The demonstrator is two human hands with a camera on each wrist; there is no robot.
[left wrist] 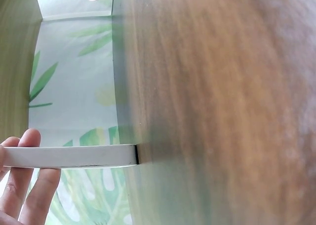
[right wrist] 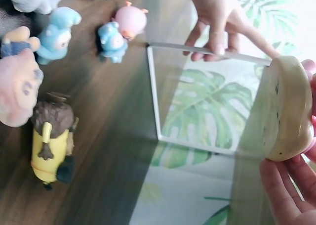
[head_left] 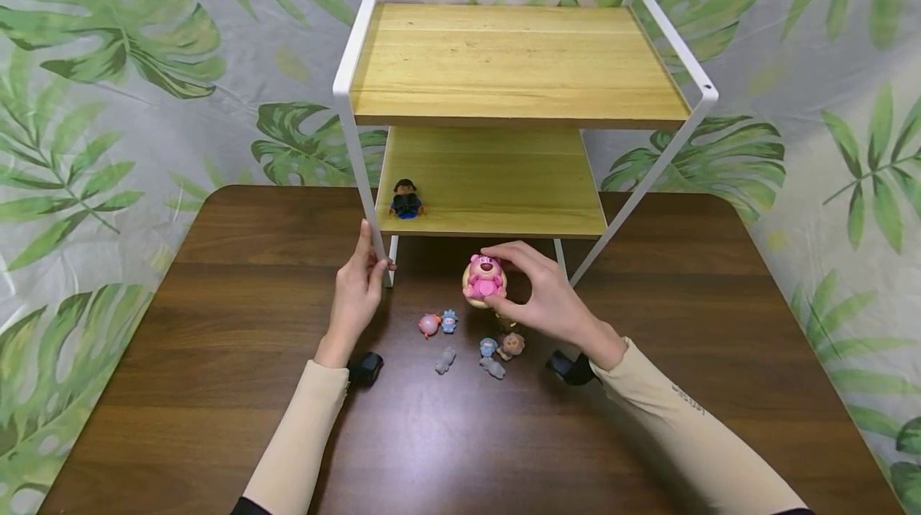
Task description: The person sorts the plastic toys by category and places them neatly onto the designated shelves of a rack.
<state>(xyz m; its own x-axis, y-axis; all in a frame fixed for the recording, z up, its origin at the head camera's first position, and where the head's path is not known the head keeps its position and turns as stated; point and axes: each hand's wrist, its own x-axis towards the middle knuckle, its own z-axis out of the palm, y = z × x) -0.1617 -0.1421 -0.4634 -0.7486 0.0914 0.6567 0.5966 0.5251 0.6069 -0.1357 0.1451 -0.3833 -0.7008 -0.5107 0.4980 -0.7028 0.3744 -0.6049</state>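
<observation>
My right hand [head_left: 552, 301] pinches a pink bear figure [head_left: 485, 279] between thumb and fingers, holding it upright in front of the lower shelf board. In the right wrist view its rounded cream back [right wrist: 289, 109] faces the camera. With the left hand [head_left: 356, 291] I hold the white front-left leg [left wrist: 74, 157] of a two-board rack; fingers show on both sides of the leg in the left wrist view. Below the bear, small toys lie on the table, among them a yellow figure with a brown top [right wrist: 49, 148], a pink round toy [head_left: 428, 325] and a light-blue figure [head_left: 449, 321].
A dark-haired figure in blue [head_left: 407, 200] sits at the left of the lower board [head_left: 496, 179]. The upper board [head_left: 511, 59] overhangs it. Two grey toys [head_left: 445, 360] lie nearer me on the brown table [head_left: 237, 355]. Leaf-patterned cloth [head_left: 115, 35] hangs behind.
</observation>
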